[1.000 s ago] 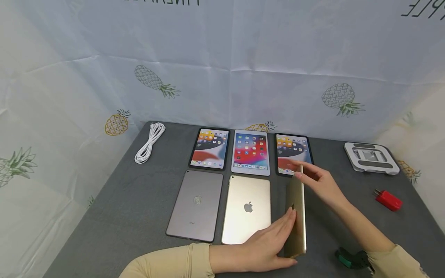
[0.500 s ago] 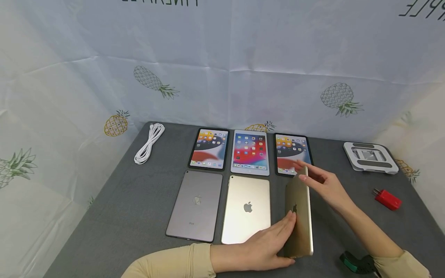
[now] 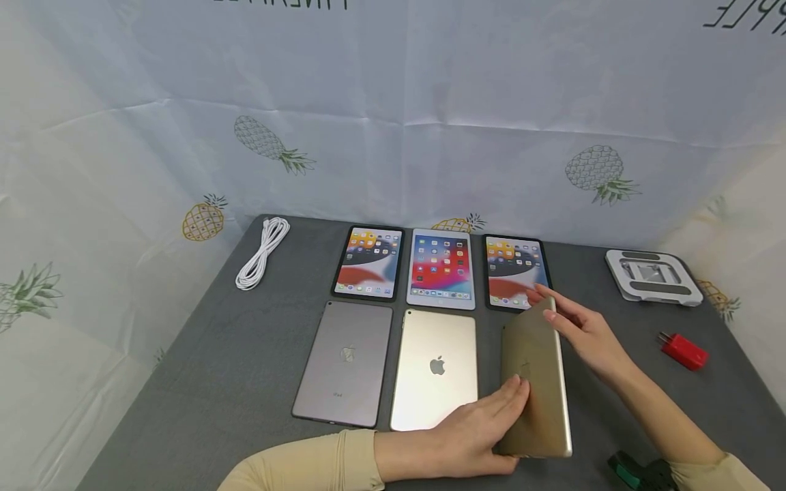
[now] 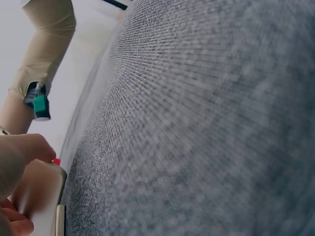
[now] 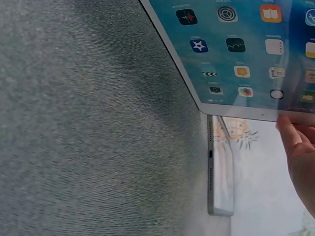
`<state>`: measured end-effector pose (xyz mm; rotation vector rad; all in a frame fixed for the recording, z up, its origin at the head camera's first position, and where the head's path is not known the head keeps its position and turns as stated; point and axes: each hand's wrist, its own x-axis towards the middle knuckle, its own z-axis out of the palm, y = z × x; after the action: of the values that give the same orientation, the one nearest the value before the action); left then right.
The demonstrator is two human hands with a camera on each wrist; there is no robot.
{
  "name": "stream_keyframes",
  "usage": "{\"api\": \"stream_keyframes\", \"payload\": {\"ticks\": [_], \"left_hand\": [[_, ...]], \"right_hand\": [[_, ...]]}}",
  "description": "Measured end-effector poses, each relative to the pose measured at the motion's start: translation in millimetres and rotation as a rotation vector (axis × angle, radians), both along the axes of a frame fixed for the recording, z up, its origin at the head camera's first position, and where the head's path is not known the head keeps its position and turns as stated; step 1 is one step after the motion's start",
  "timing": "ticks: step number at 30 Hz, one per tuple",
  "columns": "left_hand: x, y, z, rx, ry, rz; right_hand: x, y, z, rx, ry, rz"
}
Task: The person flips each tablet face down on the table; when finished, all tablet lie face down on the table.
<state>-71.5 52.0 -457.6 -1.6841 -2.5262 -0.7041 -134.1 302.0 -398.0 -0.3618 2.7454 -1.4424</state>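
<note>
Found left hand (image 3: 469,433), fingers straight, against the back of a tilted gold tablet (image 3: 545,392), just right of the flat gold tablet (image 3: 436,341). Found right hand (image 3: 583,334) pinching the tilted one's far edge. Noted left forearm (image 3: 399,455) on the flat one's near side, right forearm (image 3: 663,412) slanting from its right. Counted on the worktop (image 3: 258,361): three screen-up tablets (image 3: 441,269) beyond it, one grey tablet (image 3: 344,372) and one white cable (image 3: 263,254) left, one red plug (image 3: 685,352) and one folded stand (image 3: 663,292) well right.
</note>
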Motion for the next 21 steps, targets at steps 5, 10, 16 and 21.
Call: {"api": "stream_keyframes", "payload": {"ticks": [5,10,16,21], "left_hand": [[0.5,0.9,0.0,-0.039,0.063,0.008],[0.5,3.0,0.2,-0.100,0.097,0.015],[-0.8,4.5,-1.1,-0.131,0.083,-0.003],[-0.8,5.4,-1.1,-0.184,0.078,-0.014]], "right_hand": [[2.8,5.7,-4.8,-0.117,-0.020,0.027],[5.9,10.0,-9.7,-0.166,0.000,0.019],[9.4,17.0,-14.1,-0.162,-0.040,-0.039],[13.2,21.6,-18.9,-0.190,-0.092,-0.116]]}}
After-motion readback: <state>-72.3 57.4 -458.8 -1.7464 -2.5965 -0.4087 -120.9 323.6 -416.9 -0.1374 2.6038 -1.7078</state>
